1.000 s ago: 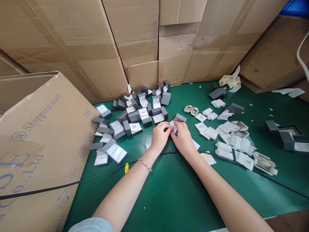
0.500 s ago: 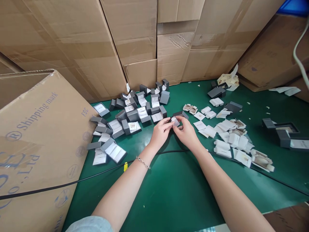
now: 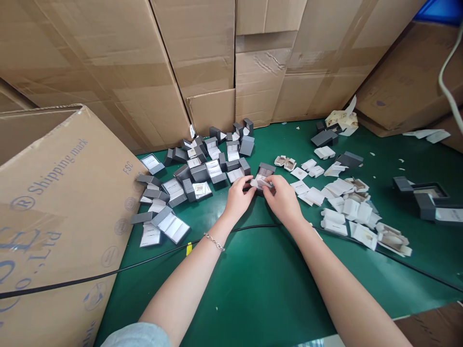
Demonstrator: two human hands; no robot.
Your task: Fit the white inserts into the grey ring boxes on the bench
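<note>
Between my two hands a small dark grey hinged box (image 3: 266,168) sits on the green table with its lid raised. A white insert piece (image 3: 259,182) lies at the mouth of this box, partly covered by fingers. My left hand (image 3: 238,198), a chain bracelet on its wrist, is closed with thumb and forefinger at the box's left side. From the right, my right hand (image 3: 283,198) pinches the white insert, its fingertips over the box. The box's lower part is mostly hidden.
Several opened grey boxes (image 3: 173,190) crowd the left. Loose white inserts (image 3: 352,209) are scattered right, with more grey boxes (image 3: 427,200) beyond. A black cable (image 3: 155,260) crosses the table. Large cartons (image 3: 210,58) wall the back; another carton (image 3: 72,217) stands left.
The white insert was held up tilted between my fingers and is now lowered at the grey box. More of the box's raised lid shows. My hands have moved slightly apart since the first frame.
</note>
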